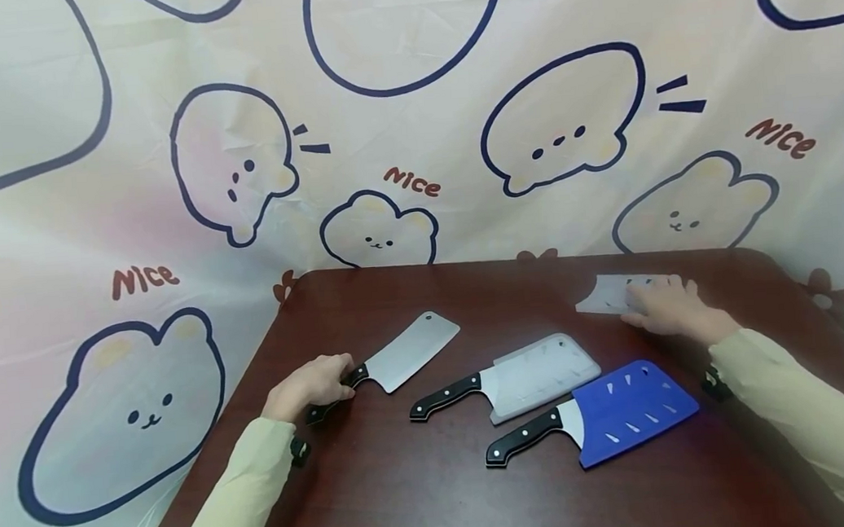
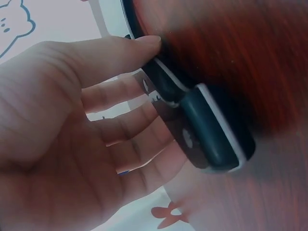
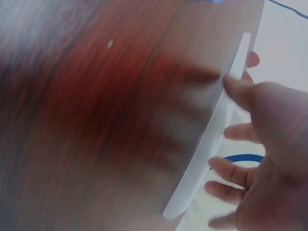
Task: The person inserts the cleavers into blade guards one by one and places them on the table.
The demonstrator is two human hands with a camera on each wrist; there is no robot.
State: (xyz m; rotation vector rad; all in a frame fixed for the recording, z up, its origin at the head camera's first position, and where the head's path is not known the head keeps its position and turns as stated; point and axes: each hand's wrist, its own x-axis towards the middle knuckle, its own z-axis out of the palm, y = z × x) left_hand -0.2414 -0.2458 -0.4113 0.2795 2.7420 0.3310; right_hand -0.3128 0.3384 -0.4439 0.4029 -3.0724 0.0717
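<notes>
At the left of the table lies a bare cleaver with a shiny blade and a black riveted handle. My left hand holds that handle, the thumb on one side and the fingers on the other. Toward the back right lies a white blade cover with small slots. Over its right part is my right hand, fingers spread. In the right wrist view the thumb is at the edge of the white cover; firm contact cannot be told.
Mid-table lies a cleaver in a white cover, its black handle pointing left. Closer to me is another cleaver in a blue slotted cover. A printed cloth hangs behind the brown table.
</notes>
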